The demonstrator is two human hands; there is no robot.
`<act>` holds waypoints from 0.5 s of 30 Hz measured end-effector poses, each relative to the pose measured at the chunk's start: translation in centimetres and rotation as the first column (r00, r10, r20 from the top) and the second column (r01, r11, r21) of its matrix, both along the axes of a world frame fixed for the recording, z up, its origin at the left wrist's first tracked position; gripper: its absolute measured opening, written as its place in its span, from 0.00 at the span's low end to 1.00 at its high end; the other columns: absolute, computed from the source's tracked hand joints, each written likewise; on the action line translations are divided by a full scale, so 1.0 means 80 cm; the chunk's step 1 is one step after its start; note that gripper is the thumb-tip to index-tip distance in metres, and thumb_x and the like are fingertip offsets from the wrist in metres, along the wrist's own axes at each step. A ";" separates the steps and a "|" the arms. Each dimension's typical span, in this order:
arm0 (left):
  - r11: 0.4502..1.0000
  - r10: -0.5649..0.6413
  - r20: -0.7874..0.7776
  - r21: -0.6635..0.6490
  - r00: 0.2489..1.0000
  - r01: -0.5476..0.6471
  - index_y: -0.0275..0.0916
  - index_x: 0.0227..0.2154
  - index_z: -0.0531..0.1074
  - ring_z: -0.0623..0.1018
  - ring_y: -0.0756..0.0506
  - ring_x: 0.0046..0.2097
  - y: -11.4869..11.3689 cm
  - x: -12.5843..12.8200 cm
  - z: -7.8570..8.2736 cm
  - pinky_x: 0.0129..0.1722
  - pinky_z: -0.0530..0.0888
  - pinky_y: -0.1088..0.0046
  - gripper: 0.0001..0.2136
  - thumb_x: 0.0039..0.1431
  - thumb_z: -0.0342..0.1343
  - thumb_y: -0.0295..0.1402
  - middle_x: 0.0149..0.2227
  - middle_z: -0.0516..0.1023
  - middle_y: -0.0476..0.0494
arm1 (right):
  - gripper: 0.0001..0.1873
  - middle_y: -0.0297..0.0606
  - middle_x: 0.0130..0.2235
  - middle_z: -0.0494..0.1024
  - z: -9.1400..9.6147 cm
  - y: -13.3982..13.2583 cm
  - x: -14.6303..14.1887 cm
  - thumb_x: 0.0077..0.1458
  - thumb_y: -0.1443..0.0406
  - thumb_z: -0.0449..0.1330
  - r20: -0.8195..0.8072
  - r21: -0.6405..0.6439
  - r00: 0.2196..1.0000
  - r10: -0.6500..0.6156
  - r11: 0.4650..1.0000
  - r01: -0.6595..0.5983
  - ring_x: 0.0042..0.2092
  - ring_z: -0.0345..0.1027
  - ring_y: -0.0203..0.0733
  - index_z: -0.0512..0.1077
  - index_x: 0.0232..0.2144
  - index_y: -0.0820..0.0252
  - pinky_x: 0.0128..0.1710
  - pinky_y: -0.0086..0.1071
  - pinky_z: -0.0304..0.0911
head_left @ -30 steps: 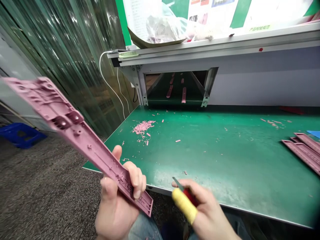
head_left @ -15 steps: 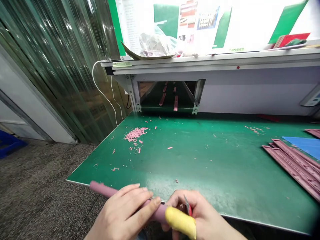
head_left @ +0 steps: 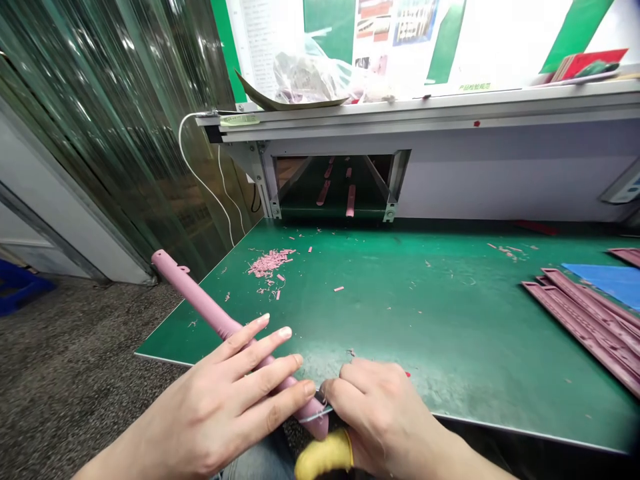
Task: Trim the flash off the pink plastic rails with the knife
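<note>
A long pink rounded plastic or rubber piece slants from the upper left toward my lap, with a small hole and a loop-like tab at its far end. My left hand lies across it, fingers over the top, gripping it near its lower end. Close by, my right hand is closed on a small trimming knife; its thin blade rests across the piece's near tip, and a bit of red handle shows behind the knuckles. A yellow finger cot covers the right thumb, below the tip.
Pink trimmings are heaped on the green table, with scraps scattered around. Pink moulded strips and a blue sheet lie at right. Behind, an opening holds a belt with several pink pieces. A shelf runs above.
The pink piece has swung its far end up and away from me. My right hand has turned knuckles-up, bringing the blade onto the near tip. The left fingers have spread somewhat.
</note>
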State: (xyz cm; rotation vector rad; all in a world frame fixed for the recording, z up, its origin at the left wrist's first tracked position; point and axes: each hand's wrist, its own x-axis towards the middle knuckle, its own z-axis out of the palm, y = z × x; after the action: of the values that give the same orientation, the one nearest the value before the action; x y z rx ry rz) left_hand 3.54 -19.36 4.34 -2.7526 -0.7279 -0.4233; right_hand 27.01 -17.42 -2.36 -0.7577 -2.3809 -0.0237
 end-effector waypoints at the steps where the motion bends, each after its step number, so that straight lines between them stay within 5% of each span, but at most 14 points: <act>1: 1.000 0.009 0.007 -0.004 1.000 -0.009 0.43 0.54 0.68 0.66 0.41 0.60 -0.001 0.002 0.002 0.63 0.53 0.50 0.20 0.67 0.36 0.25 0.49 0.79 0.47 | 0.27 0.33 0.20 0.66 0.001 0.001 -0.001 0.66 0.51 0.45 0.026 0.011 1.000 0.017 1.000 -0.017 0.21 0.54 0.36 0.68 0.22 0.60 0.23 0.32 0.44; 5: 0.999 0.043 0.047 -0.002 0.998 -0.043 0.42 0.53 0.69 0.72 0.41 0.55 -0.006 0.000 0.002 0.62 0.54 0.54 0.20 0.65 0.38 0.26 0.46 0.80 0.46 | 0.27 0.34 0.20 0.65 0.005 0.002 0.002 0.69 0.62 0.39 0.033 0.048 0.996 0.079 0.996 -0.081 0.21 0.52 0.36 0.66 0.21 0.60 0.22 0.33 0.43; 10: 0.995 0.067 0.115 0.061 0.991 -0.075 0.41 0.59 0.64 0.77 0.44 0.49 -0.016 -0.013 -0.029 0.60 0.61 0.66 0.23 0.60 0.48 0.23 0.47 0.80 0.45 | 0.30 0.34 0.19 0.63 0.010 -0.001 0.007 0.69 0.64 0.34 -0.020 0.082 0.997 0.072 0.994 -0.070 0.21 0.50 0.36 0.65 0.21 0.60 0.22 0.33 0.42; 15: 0.981 0.194 0.351 -0.042 0.916 -0.191 0.47 0.59 0.63 0.81 0.43 0.42 -0.033 -0.004 -0.058 0.42 0.77 0.71 0.29 0.54 0.57 0.25 0.46 0.81 0.45 | 0.31 0.34 0.18 0.62 0.014 -0.005 0.008 0.69 0.63 0.34 -0.066 0.107 0.997 0.034 0.994 -0.026 0.21 0.49 0.35 0.65 0.20 0.61 0.22 0.32 0.42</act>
State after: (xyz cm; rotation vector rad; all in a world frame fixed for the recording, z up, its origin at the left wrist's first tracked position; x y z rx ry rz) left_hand 3.20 -21.97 -0.33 -2.6022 -1.0753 -0.8878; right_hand 27.67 -17.83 -1.21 -0.6623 -2.3062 -0.1090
